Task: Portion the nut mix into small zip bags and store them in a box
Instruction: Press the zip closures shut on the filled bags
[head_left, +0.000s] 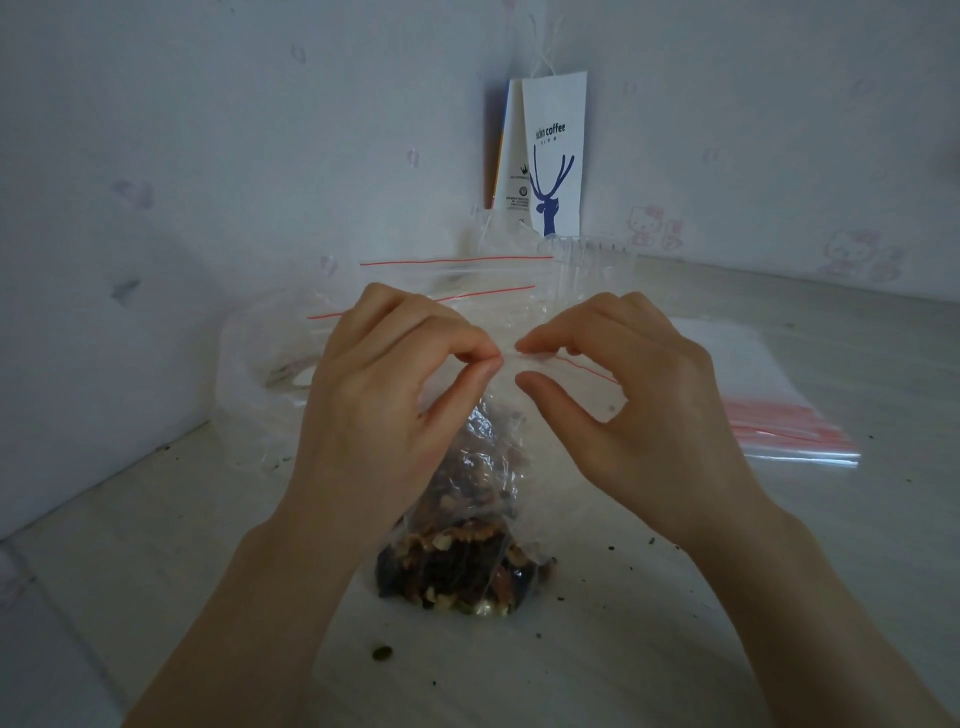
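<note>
Left hand (384, 395) pinching zip bag (483, 519) top, right hand (639, 405) half-open — forefinger touching

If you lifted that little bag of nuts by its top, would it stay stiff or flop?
Probably floppy: the bag of nuts is thin, crinkled film, held up by the left hand pinching its top. Likely bottom-heavy, since the nuts sit piled at its base, so it should hang and sway. Released, it would probably slump sideways.
</note>
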